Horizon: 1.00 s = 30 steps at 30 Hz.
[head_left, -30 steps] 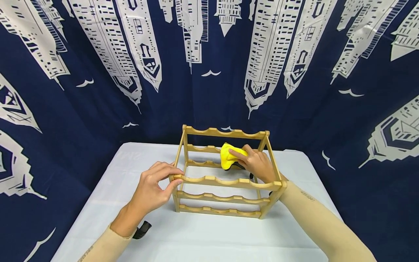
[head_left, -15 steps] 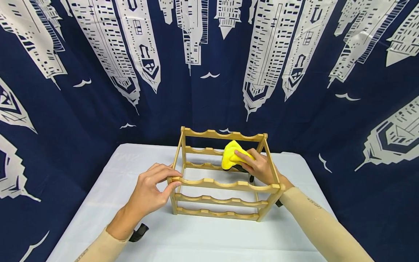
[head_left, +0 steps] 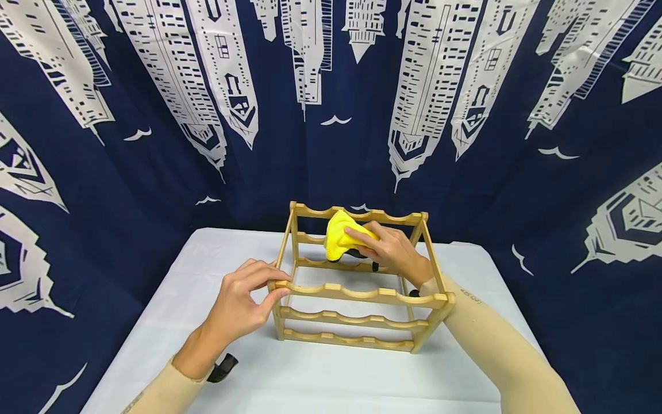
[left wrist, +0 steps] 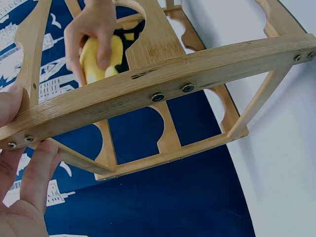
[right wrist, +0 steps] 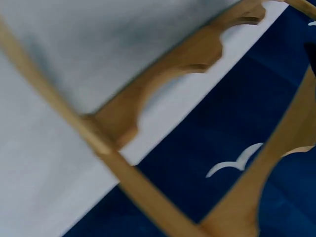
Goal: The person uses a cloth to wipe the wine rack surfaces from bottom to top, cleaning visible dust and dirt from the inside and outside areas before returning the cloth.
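Observation:
A light wooden wine rack [head_left: 357, 294] with scalloped rails stands on the white-covered table. My left hand [head_left: 243, 305] grips its front left top corner, thumb in front and fingers over the top. From the right side my right arm reaches into the rack. The right hand [head_left: 393, 250] holds a bunched yellow cloth [head_left: 338, 236] against the back rails. In the left wrist view, the yellow cloth [left wrist: 91, 64] shows under the right hand's fingers, beyond a rack post [left wrist: 212, 69] with metal screws. The right wrist view has only blurred rack rails [right wrist: 182, 59]; hand and cloth are outside it.
Behind the table [head_left: 320, 374] hangs a dark blue curtain [head_left: 289, 161] with white building prints. Near the left wrist is a black strap piece [head_left: 223, 368]. The rack's upper side bar [head_left: 432, 250] runs above the right forearm.
The right hand and yellow cloth first shifted slightly right, then moved left along the back of the rack. The left hand keeps its hold on the corner, and the rack stays in place.

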Available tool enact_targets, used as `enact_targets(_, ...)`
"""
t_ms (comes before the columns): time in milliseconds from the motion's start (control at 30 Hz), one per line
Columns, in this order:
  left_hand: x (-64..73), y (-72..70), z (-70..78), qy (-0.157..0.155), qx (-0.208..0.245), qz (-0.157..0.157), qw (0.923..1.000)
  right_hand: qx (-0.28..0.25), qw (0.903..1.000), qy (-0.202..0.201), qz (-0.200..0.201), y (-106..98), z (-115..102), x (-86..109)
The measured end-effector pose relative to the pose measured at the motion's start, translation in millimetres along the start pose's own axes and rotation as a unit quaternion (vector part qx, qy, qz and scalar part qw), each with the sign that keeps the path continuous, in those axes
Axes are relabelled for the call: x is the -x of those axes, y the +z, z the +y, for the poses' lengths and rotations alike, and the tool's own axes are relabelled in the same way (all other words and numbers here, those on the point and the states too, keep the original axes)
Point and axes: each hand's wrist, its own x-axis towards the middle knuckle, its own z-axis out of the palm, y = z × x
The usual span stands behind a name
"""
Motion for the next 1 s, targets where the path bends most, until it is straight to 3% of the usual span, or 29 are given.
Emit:
enact_targets(233, -2.6, 2.0, -3.3, 0.015, 0.003, -0.007, 0.9999, 0.012, 0.9996, -0.020, 0.017, 5, 8, -15.9)
enact_targets(500, -2.0, -1.7, -1.5, 0.008, -0.005, -0.010, 0.9999, 0.033, 0.9986, 0.016, 0.037, 14, 9, -19.8)
enact_targets(700, -2.7, -3.1, -0.5, 0.005, -0.009, -0.008, 0.9999, 0.080, 0.9923, 0.063, 0.070, 8, 5, -10.2)
enact_targets(1000, -1.8, -3.1, -0.9, 0.009, -0.007, -0.006, 0.9999, 0.099, 0.9843, 0.117, 0.089, 0, -4, 14.9)
